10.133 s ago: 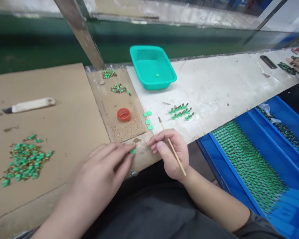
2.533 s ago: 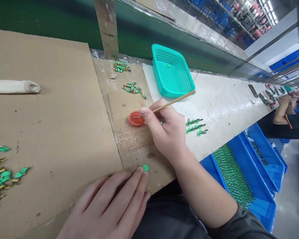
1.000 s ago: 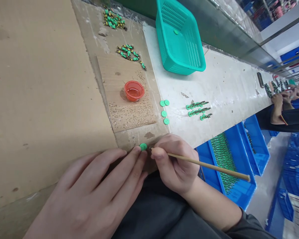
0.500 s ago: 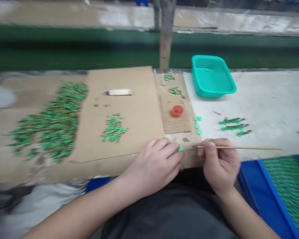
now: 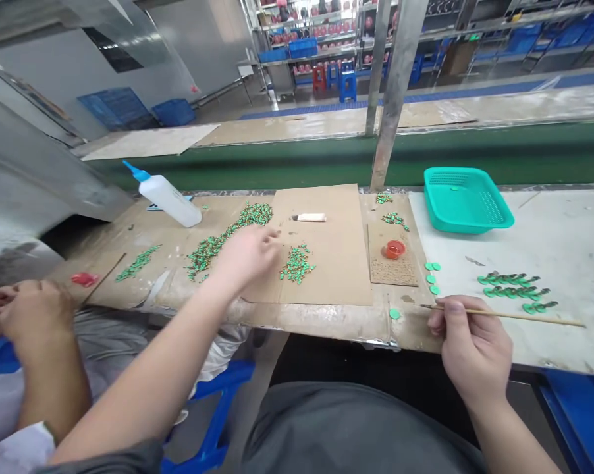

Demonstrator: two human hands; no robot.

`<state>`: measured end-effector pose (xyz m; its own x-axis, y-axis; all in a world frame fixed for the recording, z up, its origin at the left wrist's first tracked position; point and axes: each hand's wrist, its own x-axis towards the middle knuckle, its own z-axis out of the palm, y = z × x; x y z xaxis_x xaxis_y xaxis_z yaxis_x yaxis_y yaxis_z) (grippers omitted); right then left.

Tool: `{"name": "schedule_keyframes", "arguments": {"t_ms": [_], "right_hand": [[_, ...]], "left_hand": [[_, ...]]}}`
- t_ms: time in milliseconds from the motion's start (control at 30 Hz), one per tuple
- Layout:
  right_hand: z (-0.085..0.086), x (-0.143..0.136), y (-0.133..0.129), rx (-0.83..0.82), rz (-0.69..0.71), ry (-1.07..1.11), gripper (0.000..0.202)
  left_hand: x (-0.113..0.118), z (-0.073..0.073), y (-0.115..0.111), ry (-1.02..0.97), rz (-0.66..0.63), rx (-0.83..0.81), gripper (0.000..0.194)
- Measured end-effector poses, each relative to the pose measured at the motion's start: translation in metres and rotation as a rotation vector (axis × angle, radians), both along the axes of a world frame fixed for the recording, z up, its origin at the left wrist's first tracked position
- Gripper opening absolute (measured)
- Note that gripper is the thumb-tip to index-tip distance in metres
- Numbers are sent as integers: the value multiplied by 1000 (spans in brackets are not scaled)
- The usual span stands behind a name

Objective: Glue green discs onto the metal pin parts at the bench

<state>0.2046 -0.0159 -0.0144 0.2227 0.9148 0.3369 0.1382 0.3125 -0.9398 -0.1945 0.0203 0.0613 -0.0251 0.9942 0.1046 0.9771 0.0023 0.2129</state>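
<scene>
My left hand [image 5: 250, 258] is over the near right part of a long pile of small green and brown pieces [image 5: 208, 253]. Its fingers are bent and slightly blurred, and whether they hold anything is not visible. My right hand [image 5: 475, 339] is closed around a thin wooden-handled brush [image 5: 524, 317], its dark tip pointing left. A flat green disc [image 5: 394, 314] lies at the table's front edge, between my hands. More such discs [image 5: 431, 279] are lined up on the white sheet. A smaller heap of green pieces [image 5: 297, 264] rests on the cardboard [image 5: 336, 263].
A red cup [image 5: 394, 249] stands on a small brown board. Behind are a teal basket [image 5: 467, 224], a white tube [image 5: 311, 217] and a squeeze bottle [image 5: 171, 201]. Green discs with dark stems [image 5: 509, 280] lie right. Another person's hands [image 5: 30, 306] are at far left.
My left hand has left the green disc at the front edge and moved left to the long pile. My right hand still holds the brush. The view has tilted up and turned left.
</scene>
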Motion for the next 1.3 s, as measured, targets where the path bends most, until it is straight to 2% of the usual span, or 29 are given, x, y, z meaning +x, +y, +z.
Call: {"name": "schedule_keyframes", "arguments": {"t_ms": [67,100,167,300,400,533,633,733,833,900,1000,1133,1233,1300], "right_hand": [[0,-1,1,10,14,-12,44],[1,-1,1,15,19,-18,45],[0,-1,2,16,26,-34,45],[-1,1,3,19,43,-43,46],[-1,2,3,36,49,-39,46],[1,1,4,50,62,-24,44],[2,-2,5,60,90,29,41],[1,-2,6,63,132,44,33],[1,4,7,83,208,-97,24],[4,14,7,120,265,-246,31],[14,29,7,135,285,-341,43],[27,39,8,30,201,-224,27],[31,37,10,22,191,-75,8],[31,34,12,39,214,9,12]], "left_hand": [[-42,14,9,65,156,-75,35],[-55,18,14,79,193,-127,36],[-68,22,21,84,230,-217,37],[-65,25,26,29,256,-252,39],[-62,34,20,-82,262,-160,44],[-55,48,5,-330,245,-41,51],[-36,50,-2,-527,212,12,47],[-7,44,-7,-688,149,56,47],[27,35,-13,-789,79,95,41],[54,28,-17,-825,36,110,35],[94,11,-24,-828,-25,136,23],[138,-19,-24,-789,-161,163,17],[159,-37,-16,-760,-255,132,17],[167,-43,-12,-773,-287,104,15]]}}
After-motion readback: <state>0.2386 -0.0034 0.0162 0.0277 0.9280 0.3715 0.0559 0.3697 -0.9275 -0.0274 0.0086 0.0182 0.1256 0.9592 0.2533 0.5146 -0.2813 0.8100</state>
